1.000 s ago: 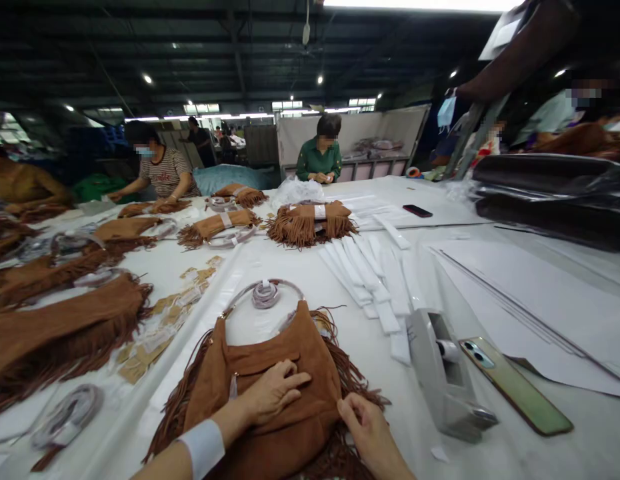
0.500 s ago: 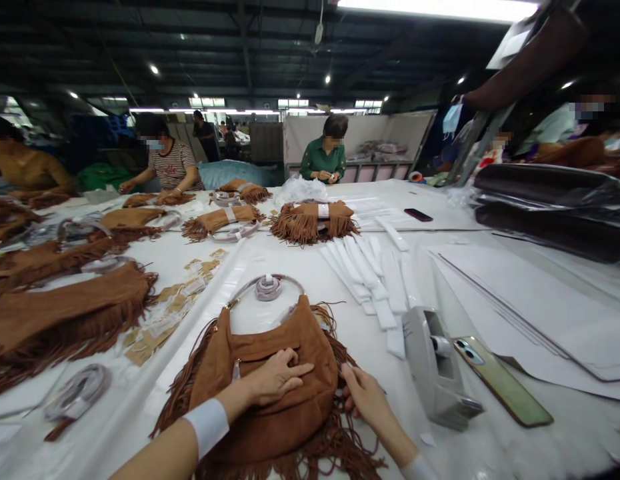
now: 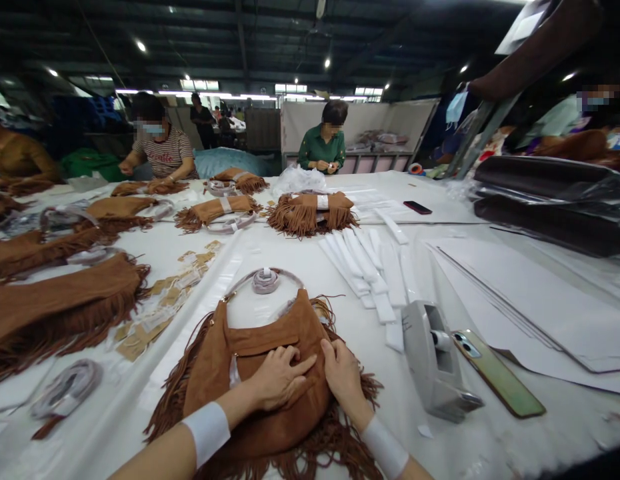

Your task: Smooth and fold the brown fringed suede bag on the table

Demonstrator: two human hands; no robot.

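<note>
A brown suede bag with fringe (image 3: 263, 333) lies flat on the white table (image 3: 310, 267) in front of me, its wrapped handle (image 3: 265, 280) pointing away. My left hand (image 3: 280, 377) rests flat on the bag's middle with the fingers stretched out. My right hand (image 3: 343, 373) sits at the bag's right edge, fingers pressed onto the suede and the fringe there. Neither hand lifts anything.
A grey tape dispenser (image 3: 433, 363) and a green phone (image 3: 497, 373) lie to the right. White paper strips (image 3: 375, 267) fan out beyond. More fringed bags (image 3: 60, 300) cover the left side. Other people work at the far edge; a black phone (image 3: 417, 207) lies there.
My right hand has moved up and left from the lower fringe onto the bag's right edge, beside my left hand. The left hand has stayed on the bag.
</note>
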